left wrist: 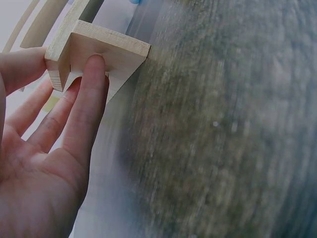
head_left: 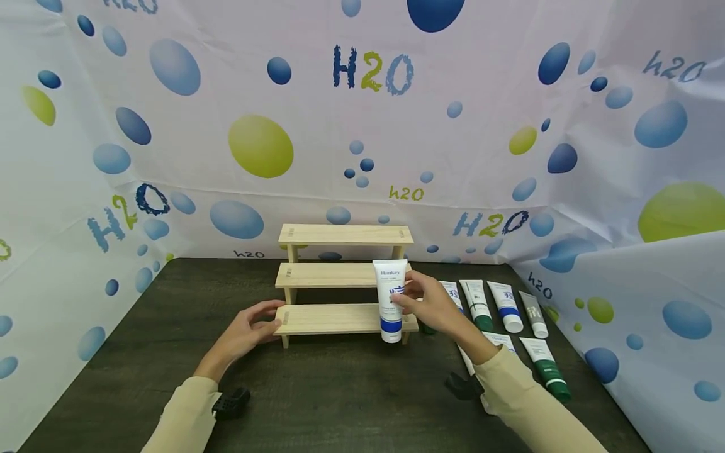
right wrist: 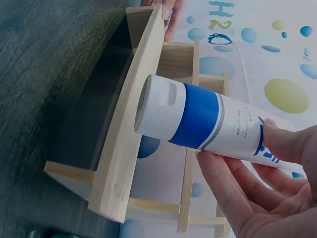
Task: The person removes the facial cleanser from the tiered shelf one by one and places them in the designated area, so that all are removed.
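Note:
In the head view a three-step wooden display stand (head_left: 331, 319) stands on the dark table. My left hand (head_left: 245, 332) holds the left end of its lowest step. In the left wrist view the thumb lies at the edge of the board (left wrist: 67, 52) and the fingers reach its side and underside. My right hand (head_left: 435, 307) pinches a white squeeze tube (head_left: 390, 284) with a blue band between thumb and fingers. Cap down, the tube is upright in front of the lowest step's right part. In the right wrist view its white cap (right wrist: 161, 106) overlaps that step.
Several more squeeze tubes lie in rows on the table's right side, among them a green-ended one (head_left: 548, 371), a blue-banded one (head_left: 506, 307) and a grey one (head_left: 534, 314). A white backdrop (head_left: 481, 170) with coloured dots rises behind and beside the dark table (head_left: 340, 396).

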`<state>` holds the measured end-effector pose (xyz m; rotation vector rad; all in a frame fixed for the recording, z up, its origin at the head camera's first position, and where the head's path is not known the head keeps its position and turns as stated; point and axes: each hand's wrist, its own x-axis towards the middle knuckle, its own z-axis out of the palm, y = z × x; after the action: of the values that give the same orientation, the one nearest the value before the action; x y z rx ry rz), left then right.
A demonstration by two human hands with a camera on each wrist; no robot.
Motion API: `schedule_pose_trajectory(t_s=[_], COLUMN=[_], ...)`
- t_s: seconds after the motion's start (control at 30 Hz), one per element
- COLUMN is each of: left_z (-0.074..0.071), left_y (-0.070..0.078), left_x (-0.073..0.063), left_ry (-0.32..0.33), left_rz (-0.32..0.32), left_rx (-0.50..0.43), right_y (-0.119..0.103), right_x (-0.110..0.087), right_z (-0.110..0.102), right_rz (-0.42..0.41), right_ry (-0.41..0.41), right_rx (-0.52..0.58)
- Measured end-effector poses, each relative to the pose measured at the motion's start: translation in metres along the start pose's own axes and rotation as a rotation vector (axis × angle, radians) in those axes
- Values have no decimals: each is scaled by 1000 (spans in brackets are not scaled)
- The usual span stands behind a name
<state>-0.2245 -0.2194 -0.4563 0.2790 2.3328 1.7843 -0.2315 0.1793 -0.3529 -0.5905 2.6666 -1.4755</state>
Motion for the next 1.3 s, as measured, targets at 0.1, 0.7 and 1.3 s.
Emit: schedule_pose_trajectory(t_s=[0.1,0.7,1.3], left_z=[0,0,0], left_y=[0,0,-3], left_x=[0,2,2], left_ry=[0,-4,2], left_rz=[-3,-11,2], left_rx=[-5,-1,-6], right_y=[3,24,39], right_x=[-3,-21,-49], right_z=[-3,-18,-34], right_rz=[9,115,245], right_ry=[-3,29,7], right_rx=[-10,-32,-82])
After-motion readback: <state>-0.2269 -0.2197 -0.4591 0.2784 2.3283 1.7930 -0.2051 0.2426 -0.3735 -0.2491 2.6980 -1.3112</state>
